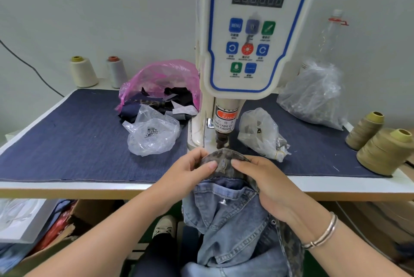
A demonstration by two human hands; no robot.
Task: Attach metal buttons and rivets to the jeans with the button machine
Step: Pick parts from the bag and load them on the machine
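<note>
Denim-covered desk (67, 142) carries the servo button machine (251, 30), under whose punch (221, 140) the left hand (190, 173) and right hand (266, 182) pinch the jeans' patterned waistband (224, 162) flat, seemingly to position a button.

Bright, even, diffuse light fills the scene, with only faint shadows. The clear plastic bags (313, 95) catch soft glare. Wide-angle distortion bends the counter (67, 187) edge and tilts the thread cones (380, 151) outward near the borders. The button machine (253, 30) panel lettering is slightly soft, and smaller labels are unreadable.
</note>
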